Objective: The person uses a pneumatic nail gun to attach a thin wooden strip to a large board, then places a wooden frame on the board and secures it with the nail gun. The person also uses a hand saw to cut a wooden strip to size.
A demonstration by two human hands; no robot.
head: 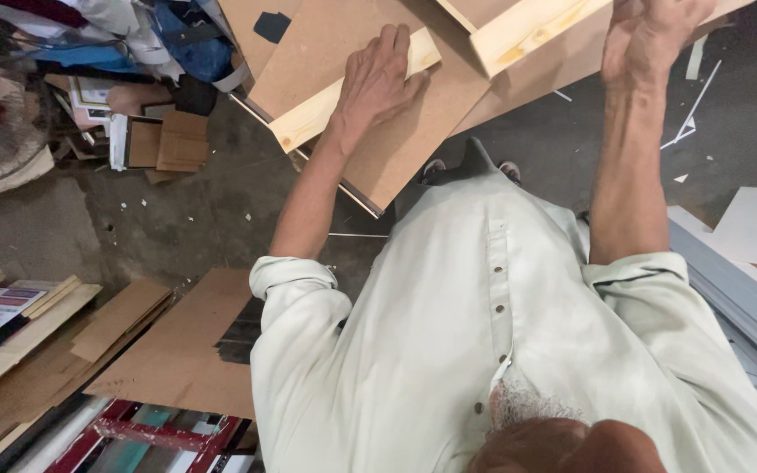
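Pressing flat with fingers spread, your left hand (381, 77) rests on a pale wood strip (343, 95) lying across a brown board (396, 149) at upper centre of the frame. Your right hand (650, 35), at upper right, touches a second wood strip (532, 31); its grip cannot be told.

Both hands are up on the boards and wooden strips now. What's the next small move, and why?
Probably slide the left hand along the pale wooden strip toward its lower end to steady it. That hand lies flat on the strip over the brown hardboard sheet, which tilts with its corner hanging unsupported above the floor, while the right hand reaches up by a second strip.
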